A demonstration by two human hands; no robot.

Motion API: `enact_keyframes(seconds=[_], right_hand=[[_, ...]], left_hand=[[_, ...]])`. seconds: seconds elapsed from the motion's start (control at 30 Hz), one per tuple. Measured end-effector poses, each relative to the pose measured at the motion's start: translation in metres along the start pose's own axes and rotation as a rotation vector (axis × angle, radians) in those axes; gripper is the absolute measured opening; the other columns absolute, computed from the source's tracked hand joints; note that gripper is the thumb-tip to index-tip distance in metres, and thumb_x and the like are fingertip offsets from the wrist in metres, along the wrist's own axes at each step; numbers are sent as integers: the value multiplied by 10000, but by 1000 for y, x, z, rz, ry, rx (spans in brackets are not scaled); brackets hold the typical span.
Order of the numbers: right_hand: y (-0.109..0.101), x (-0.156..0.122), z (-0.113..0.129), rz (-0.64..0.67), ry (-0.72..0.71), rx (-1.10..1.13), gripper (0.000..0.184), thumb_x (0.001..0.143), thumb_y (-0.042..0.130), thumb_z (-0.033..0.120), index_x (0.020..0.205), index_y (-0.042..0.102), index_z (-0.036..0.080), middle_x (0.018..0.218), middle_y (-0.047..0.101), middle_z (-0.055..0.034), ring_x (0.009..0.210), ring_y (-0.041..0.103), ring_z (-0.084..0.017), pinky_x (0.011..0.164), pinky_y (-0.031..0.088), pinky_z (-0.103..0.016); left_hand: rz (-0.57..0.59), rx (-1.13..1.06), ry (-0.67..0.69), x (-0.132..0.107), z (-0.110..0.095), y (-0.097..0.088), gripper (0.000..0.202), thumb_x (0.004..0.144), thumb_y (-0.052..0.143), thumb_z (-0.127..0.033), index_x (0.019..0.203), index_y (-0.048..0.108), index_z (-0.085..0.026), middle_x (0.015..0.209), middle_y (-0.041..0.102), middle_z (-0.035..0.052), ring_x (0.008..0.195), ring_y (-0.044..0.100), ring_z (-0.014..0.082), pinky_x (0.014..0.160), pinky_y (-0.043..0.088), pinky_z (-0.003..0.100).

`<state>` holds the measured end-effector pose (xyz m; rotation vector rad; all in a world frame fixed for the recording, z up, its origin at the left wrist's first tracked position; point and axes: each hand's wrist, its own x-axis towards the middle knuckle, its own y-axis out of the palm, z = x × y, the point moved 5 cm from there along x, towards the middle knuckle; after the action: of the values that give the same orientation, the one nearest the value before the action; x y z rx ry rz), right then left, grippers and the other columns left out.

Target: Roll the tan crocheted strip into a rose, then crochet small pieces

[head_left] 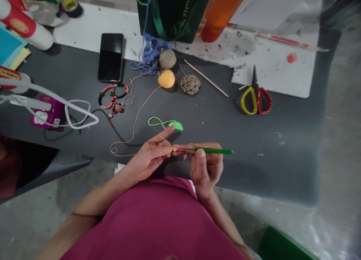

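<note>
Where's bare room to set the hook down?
The dark tabletop is free right of the crochet hook, below the red-and-yellow scissors. Another patch lies between the green crochet piece and wooden stick. Yarn balls, beaded bracelets and white cable crowd the left.

The right hand grips a green-handled crochet hook near a small yellow crochet piece pinched by the left hand, with tan thread crossing the table to a yellow yarn ball

1. Left hand raised before the torso, index finger extended toward the far side.
2. Right hand just to the right, fingers curled, thumb pressed down.
3. Left forearm and right forearm angled inward from the near side.
</note>
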<state>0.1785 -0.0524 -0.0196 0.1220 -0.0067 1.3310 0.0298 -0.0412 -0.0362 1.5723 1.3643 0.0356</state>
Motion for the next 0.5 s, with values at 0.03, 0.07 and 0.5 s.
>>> enact_keyframes(seconds=[0.03,0.07,0.5], right_hand=[[1,0,-1,13,38,32,68,982,578,316,971,636,283,822,692,22,607,642,-125,590,516,-308],[2,1,-3,23,68,69,73,986,571,323,965,628,282,804,692,24,607,647,-128,581,515,-302],[17,4,-3,144,-91,170,121,983,576,231,1051,661,283,861,776,0,775,736,-174,613,556,-312]], left_hand=[[3,-9,-4,0,0,1,571,721,839,-195,1273,711,-264,674,562,-67,702,539,99,868,421,318],[10,-22,-5,-1,0,2,557,717,840,-194,1257,721,-261,678,567,-65,704,548,98,863,424,316],[-8,107,176,-3,-9,9,515,741,834,-256,1245,729,-256,754,627,-41,741,583,98,833,469,299]])
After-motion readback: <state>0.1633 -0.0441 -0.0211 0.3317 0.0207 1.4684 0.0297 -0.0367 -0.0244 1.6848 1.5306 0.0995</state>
